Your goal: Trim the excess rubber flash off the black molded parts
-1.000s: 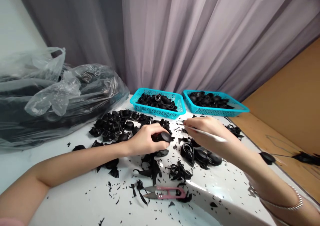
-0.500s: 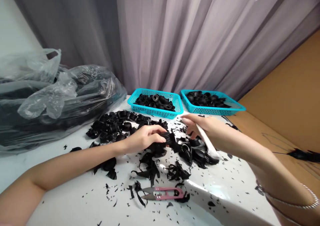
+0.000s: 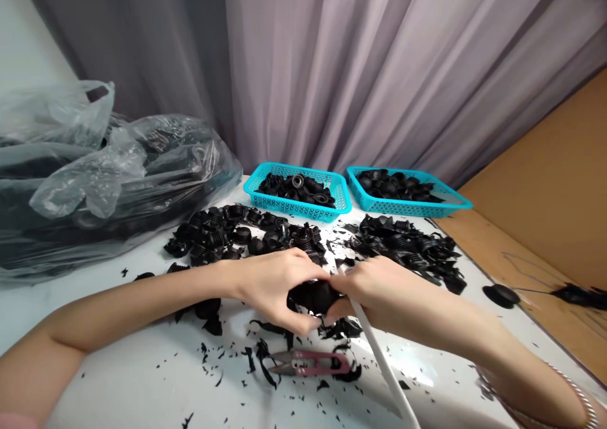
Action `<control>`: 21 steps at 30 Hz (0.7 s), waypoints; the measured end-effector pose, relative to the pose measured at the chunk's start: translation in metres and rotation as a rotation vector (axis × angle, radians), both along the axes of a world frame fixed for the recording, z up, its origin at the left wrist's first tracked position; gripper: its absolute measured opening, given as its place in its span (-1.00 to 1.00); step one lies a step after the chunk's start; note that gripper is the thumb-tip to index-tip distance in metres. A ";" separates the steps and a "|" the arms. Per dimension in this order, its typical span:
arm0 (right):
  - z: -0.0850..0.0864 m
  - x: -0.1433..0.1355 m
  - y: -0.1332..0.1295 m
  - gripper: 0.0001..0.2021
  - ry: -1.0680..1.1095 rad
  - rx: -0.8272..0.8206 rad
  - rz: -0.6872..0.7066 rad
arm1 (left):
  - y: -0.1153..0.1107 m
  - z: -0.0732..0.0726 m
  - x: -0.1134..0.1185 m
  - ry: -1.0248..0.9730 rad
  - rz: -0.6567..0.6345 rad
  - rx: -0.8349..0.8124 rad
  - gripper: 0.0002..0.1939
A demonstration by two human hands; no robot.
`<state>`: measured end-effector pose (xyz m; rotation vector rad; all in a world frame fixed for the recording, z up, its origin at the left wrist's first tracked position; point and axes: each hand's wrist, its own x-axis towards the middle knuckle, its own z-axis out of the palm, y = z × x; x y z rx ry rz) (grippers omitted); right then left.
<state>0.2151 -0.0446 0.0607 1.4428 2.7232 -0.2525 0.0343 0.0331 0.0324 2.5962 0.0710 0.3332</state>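
My left hand [image 3: 279, 283] is curled around a black ribbed rubber part [image 3: 313, 296], its thumb below and its fingers above. Against the right side of that part press the fingertips of my right hand [image 3: 365, 287], which also grips a long thin white stick [image 3: 379, 350]. The stick's upper tip shows above the fingers, and its length slants down toward the bottom edge. Just below both hands lie pink-handled thread snips [image 3: 310, 364], among curled black scraps [image 3: 339, 329].
Behind my hands spreads a heap of black ribbed parts [image 3: 213, 233]; a pile of black scraps [image 3: 408, 246] lies right. Two blue baskets [image 3: 298, 211] [image 3: 408, 208] hold black parts at the back. A clear plastic bag [image 3: 118, 195] bulges at left. One black disc [image 3: 501, 296] sits near the right edge.
My right hand has come in from the right, bringing the white stick, and meets my left hand at the black part. The left hand has shifted slightly nearer me.
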 end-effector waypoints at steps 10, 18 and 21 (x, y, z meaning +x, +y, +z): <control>-0.011 -0.009 -0.008 -0.72 0.043 -0.009 0.175 | -0.005 -0.029 0.009 -0.122 0.007 0.529 -0.33; -0.009 -0.015 -0.009 -0.83 0.064 -0.048 0.124 | -0.001 -0.027 0.002 -0.028 -0.115 0.160 -0.55; -0.003 -0.013 -0.009 -0.90 0.142 -0.123 0.128 | 0.002 -0.025 0.000 -0.116 -0.160 0.057 -0.65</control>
